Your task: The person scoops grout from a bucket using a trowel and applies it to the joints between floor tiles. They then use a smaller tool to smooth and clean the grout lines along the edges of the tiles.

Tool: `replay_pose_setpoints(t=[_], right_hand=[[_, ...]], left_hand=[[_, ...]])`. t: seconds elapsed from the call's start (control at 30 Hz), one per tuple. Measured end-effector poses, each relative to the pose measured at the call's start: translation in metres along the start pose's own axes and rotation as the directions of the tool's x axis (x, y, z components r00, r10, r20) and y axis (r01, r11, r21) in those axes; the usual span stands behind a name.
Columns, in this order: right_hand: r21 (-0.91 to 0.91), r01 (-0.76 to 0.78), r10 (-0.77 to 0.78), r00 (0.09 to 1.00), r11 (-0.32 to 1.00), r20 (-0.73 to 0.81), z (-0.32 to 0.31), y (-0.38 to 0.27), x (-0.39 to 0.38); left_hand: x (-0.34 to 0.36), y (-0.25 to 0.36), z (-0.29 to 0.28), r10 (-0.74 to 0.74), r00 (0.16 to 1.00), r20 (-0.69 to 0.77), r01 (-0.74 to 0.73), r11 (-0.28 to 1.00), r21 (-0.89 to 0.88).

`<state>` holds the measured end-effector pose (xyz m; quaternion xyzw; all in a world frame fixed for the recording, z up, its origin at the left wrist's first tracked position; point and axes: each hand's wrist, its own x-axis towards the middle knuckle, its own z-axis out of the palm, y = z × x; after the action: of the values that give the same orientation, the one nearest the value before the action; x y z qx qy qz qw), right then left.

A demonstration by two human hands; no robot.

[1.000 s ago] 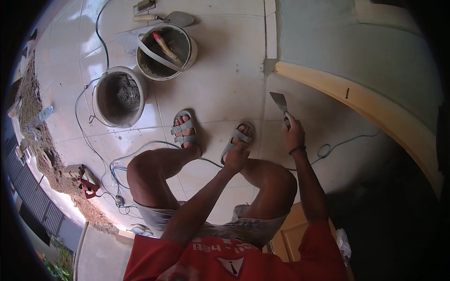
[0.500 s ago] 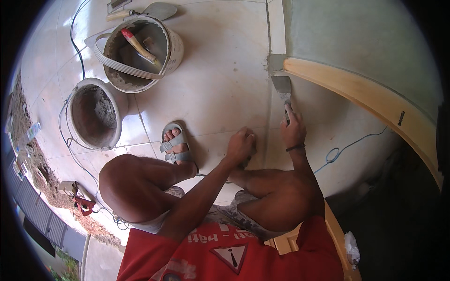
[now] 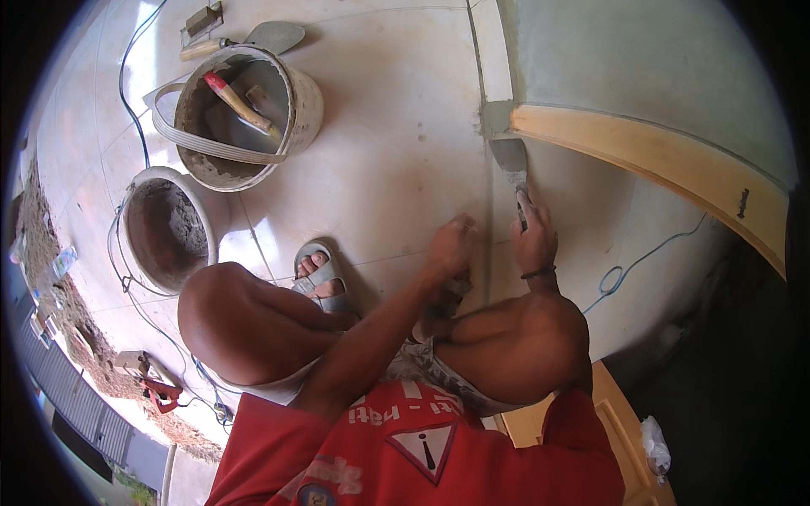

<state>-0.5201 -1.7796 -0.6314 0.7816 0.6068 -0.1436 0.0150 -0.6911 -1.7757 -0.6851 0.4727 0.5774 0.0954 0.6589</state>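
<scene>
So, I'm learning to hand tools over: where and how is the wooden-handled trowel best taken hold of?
Probably by the wooden handle, from above and the left: the trowel lies beyond the strap-handled bucket, which crowds its near side, while the handle points left.

Right of centre I see a putty knife (image 3: 509,158) with a dull, smeared metal blade. The floor tiles (image 3: 380,110) look glossy and smooth; upper left, the handled bucket (image 3: 305,110) is cement-smeared plastic, and the mortar (image 3: 187,226) at left looks rough, matt.
</scene>
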Motion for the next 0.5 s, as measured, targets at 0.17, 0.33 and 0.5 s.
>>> replay_pose_setpoints(t=[0.17,0.33,0.5], right_hand=[[0.086,0.043,-0.043,0.999,0.995,-0.004,-0.002,0.005,0.001],[0.044,0.011,-0.013,0.999,0.999,0.041,-0.004,0.001,0.010],[0.008,-0.004,0.004,0.998,1.000,0.056,-0.002,0.004,0.010]], left_hand=[[0.008,0.002,-0.003,0.029,1.000,-0.012,-0.028,0.999,0.042],[0.015,-0.006,-0.006,0.020,0.999,-0.046,-0.021,1.000,-0.020],[0.015,-0.008,-0.004,0.067,0.996,-0.058,-0.062,0.995,0.073]])
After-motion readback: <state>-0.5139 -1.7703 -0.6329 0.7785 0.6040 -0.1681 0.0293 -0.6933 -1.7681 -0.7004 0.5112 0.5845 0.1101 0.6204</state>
